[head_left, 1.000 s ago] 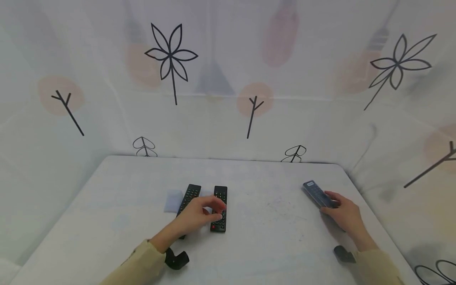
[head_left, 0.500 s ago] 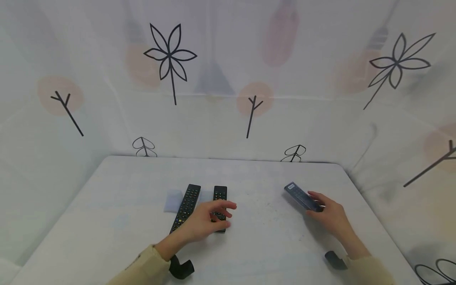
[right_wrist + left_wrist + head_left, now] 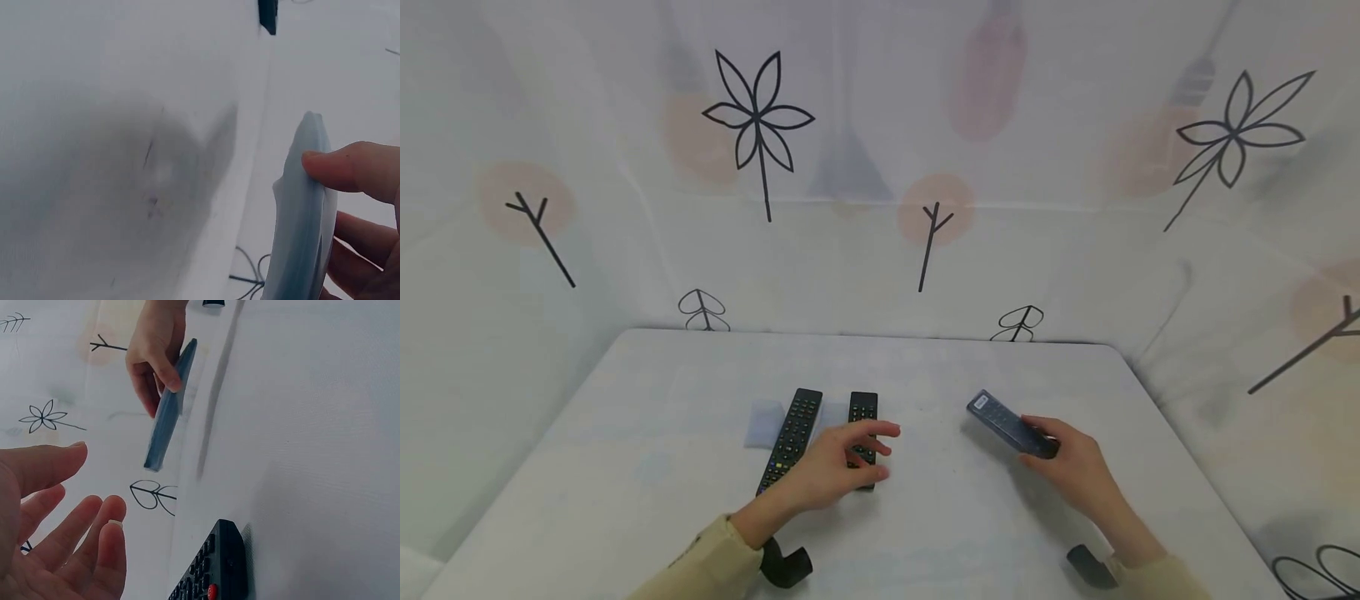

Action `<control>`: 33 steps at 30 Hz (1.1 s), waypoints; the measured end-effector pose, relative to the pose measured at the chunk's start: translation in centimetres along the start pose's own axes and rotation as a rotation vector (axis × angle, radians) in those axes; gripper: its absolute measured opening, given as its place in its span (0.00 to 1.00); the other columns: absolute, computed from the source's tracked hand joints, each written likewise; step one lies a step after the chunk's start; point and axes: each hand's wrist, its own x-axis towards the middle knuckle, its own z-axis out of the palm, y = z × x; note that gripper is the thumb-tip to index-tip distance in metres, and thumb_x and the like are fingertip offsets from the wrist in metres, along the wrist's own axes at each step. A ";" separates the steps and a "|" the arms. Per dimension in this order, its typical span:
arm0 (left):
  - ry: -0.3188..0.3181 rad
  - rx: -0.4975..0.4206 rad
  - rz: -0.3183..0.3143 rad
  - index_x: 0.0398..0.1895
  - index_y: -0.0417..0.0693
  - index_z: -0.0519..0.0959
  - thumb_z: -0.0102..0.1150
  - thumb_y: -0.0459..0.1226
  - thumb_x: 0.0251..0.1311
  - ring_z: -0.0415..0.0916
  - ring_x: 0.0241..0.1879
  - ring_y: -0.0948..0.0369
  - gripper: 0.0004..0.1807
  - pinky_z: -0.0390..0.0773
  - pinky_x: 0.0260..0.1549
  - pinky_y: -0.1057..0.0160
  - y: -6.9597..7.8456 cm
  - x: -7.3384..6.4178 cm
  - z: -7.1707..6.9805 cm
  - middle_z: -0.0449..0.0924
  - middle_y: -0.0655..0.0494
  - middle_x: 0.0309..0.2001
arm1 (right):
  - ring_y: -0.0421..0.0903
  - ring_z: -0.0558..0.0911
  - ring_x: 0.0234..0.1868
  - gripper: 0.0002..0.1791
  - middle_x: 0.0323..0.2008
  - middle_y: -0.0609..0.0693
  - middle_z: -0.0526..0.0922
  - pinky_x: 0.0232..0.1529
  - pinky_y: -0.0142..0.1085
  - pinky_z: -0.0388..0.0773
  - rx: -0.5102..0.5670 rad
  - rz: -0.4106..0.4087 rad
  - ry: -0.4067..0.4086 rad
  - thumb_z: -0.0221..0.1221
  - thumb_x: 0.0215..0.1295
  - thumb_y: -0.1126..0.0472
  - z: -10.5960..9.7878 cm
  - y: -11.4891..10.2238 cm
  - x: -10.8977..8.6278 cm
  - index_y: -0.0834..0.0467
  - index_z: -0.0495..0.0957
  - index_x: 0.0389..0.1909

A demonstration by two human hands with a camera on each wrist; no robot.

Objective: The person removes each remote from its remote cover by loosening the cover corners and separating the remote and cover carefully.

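Observation:
My right hand (image 3: 1078, 471) grips a blue-grey remote control (image 3: 1000, 422) by its near end, thumb on one side and fingers on the other. Its shadow falls apart from it on the white table, so the remote is raised. In the right wrist view the thumb (image 3: 350, 165) presses the edge of this remote (image 3: 300, 225). My left hand (image 3: 831, 471) hovers with loosely bent fingers, nothing between them. Beneath it lie a slanted black remote (image 3: 797, 425) and a straight black remote (image 3: 863, 407), both partly hidden. The left wrist view shows one black remote (image 3: 215, 565) beside the left hand (image 3: 62, 537).
A pale blue flat piece (image 3: 765, 423) lies on the table (image 3: 625, 467), partly under the slanted remote. Black curved pieces sit at the wrists, one at the left cuff (image 3: 786, 565) and one at the right (image 3: 1090, 567). A patterned white curtain (image 3: 850, 275) rises behind the table.
My right hand has carried the blue-grey remote leftward, toward the middle of the table. My left hand has shifted slightly right and its fingers have spread.

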 end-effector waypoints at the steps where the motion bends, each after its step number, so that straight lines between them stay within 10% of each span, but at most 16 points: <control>1: 0.001 0.001 -0.001 0.64 0.61 0.74 0.68 0.33 0.61 0.79 0.53 0.50 0.28 0.80 0.43 0.62 0.0 0.0 0.0 0.79 0.62 0.57 | 0.67 0.73 0.59 0.34 0.61 0.70 0.72 0.55 0.61 0.72 0.002 -0.013 0.006 0.69 0.58 0.64 0.1 -0.2 -0.2 0.64 0.71 0.66; 8: 0.031 0.050 0.017 0.67 0.51 0.72 0.68 0.37 0.61 0.74 0.59 0.51 0.30 0.78 0.49 0.58 -0.7 0.6 -0.1 0.76 0.51 0.62 | 0.65 0.75 0.59 0.33 0.62 0.65 0.74 0.54 0.61 0.73 0.008 -0.093 0.025 0.71 0.55 0.65 0.5 -2.1 -1.3 0.60 0.74 0.64; 33: -0.004 -0.014 0.022 0.70 0.57 0.69 0.71 0.34 0.58 0.77 0.55 0.58 0.36 0.80 0.46 0.60 -0.7 2.5 0.6 0.71 0.60 0.67 | 0.54 0.78 0.59 0.34 0.59 0.49 0.79 0.57 0.55 0.74 0.095 -0.258 -0.044 0.76 0.49 0.66 3.1 -7.5 -3.8 0.51 0.79 0.60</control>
